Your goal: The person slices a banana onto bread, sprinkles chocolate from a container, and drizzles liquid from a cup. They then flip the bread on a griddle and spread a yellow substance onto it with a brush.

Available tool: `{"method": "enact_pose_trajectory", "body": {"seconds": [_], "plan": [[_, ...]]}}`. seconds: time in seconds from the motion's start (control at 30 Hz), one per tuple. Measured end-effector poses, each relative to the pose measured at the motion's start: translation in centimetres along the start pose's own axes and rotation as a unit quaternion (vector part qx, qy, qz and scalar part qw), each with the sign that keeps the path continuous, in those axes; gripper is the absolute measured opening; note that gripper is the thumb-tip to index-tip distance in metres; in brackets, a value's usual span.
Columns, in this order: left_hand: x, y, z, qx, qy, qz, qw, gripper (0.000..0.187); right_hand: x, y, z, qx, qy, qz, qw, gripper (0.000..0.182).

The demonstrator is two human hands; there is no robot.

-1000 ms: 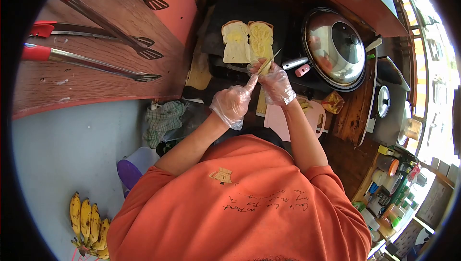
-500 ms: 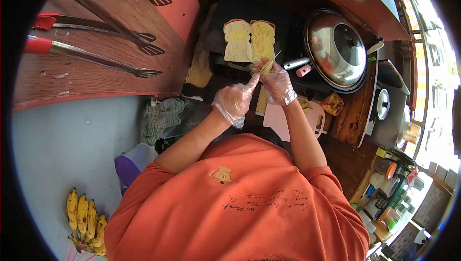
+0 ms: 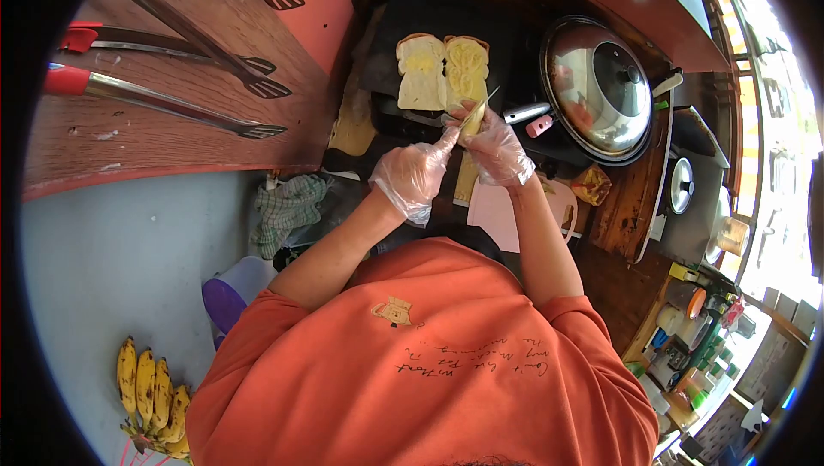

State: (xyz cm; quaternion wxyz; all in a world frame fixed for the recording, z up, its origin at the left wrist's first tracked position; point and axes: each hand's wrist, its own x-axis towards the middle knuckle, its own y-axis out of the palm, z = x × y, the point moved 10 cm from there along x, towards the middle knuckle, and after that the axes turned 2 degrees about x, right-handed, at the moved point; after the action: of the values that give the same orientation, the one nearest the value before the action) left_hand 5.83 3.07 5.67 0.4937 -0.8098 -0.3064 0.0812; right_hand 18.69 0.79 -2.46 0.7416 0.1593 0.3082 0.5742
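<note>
My left hand [image 3: 410, 178], in a clear plastic glove, is closed around a knife; its thin blade [image 3: 489, 97] points up and to the right. Gloved as well, my right hand [image 3: 499, 150] grips a peeled banana [image 3: 470, 128] against the blade. Fingers cover the knife handle and much of the banana. Just beyond both hands, two bread slices lie side by side on a dark griddle [image 3: 412, 15]. The left bread slice [image 3: 421, 88] has a yellow patch of spread; the right bread slice [image 3: 466, 67] carries pale banana slices.
A lidded pan [image 3: 598, 88] stands right of the griddle, its handle toward my right hand. Below my right forearm lies a pink cutting board [image 3: 498, 213]. Tongs [image 3: 172, 101] hang at the left, above a checked cloth [image 3: 289, 208]. Bananas [image 3: 153, 393] sit at the lower left.
Both hands have shifted very slightly left and down, still holding the knife and banana. The bread looks the same apart from a slight shift of the view.
</note>
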Motion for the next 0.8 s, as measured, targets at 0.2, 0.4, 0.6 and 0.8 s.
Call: {"method": "enact_pose_trajectory", "body": {"seconds": [0.2, 0.4, 0.6, 0.8], "plan": [[0.3, -0.9, 0.1, -0.003, -0.01, -0.002, 1.0, 0.054, -0.4, 1.0, 0.3, 0.082, 0.008, 0.043, 0.996, 0.078], [-0.5, 0.4, 0.0, 0.023, -0.001, -0.002, 1.0, 0.056, 0.0, 0.2, -0.5, 0.116, -0.012, 0.034, 0.993, 0.077], [-0.8, 1.2, 0.1, 0.052, 0.019, -0.01, 0.998, 0.062, 0.2, 0.1, -1.1, 0.135, -0.014, 0.032, 0.99, 0.076], [0.1, 1.6, 0.1, 0.127, 0.027, 0.029, 0.991, 0.06, 2.0, -3.4, -3.5, 0.168, 0.002, -0.026, 0.985, 0.069]]}}
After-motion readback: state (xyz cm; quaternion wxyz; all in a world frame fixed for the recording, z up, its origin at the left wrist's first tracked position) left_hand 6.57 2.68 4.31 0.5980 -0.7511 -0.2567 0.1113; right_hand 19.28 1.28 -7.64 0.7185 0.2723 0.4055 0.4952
